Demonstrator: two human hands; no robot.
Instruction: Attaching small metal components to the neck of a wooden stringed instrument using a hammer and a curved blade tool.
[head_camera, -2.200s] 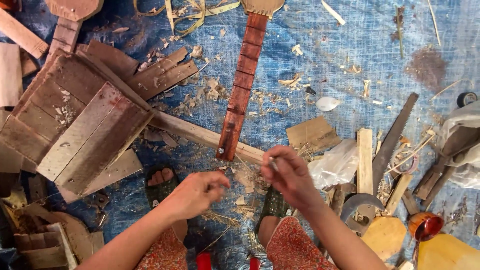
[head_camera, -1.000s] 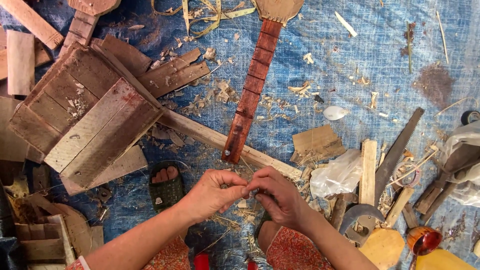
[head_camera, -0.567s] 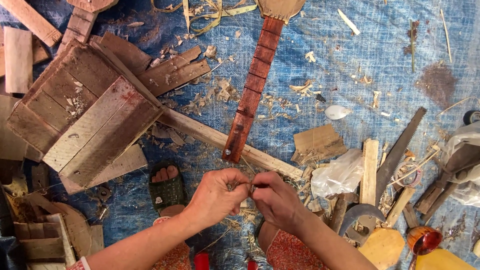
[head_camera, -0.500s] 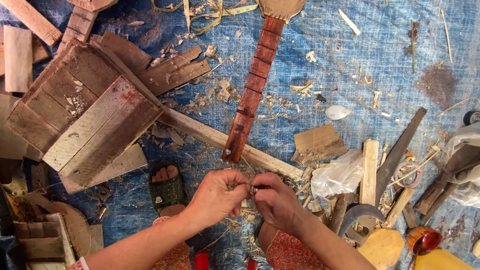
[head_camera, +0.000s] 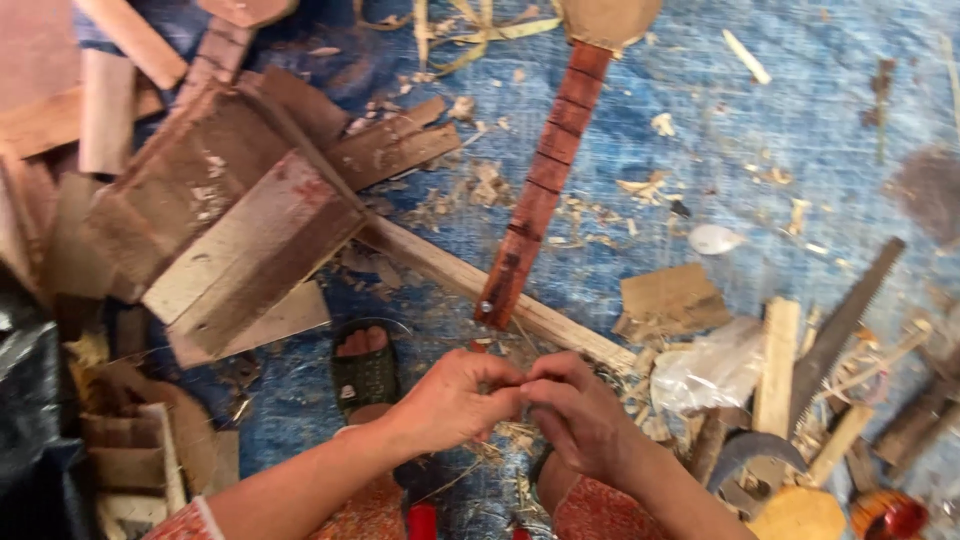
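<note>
Pinching: left hand (head_camera: 455, 400) and right hand (head_camera: 580, 415) met fingertip to fingertip, fingers closed on something too small to identify.
Thing: long reddish-brown fretted wooden instrument neck (head_camera: 540, 185) lay just beyond hands, on blue tarp (head_camera: 800, 120).
Axis: away, tilted right.
Nearer: roughly equal.

I am seeing my left hand (head_camera: 455, 400) and right hand (head_camera: 580, 415) pinching something too small to make out. The far edge is cutting off the long reddish-brown fretted wooden neck (head_camera: 545, 175); motion is blurring everything.
</note>
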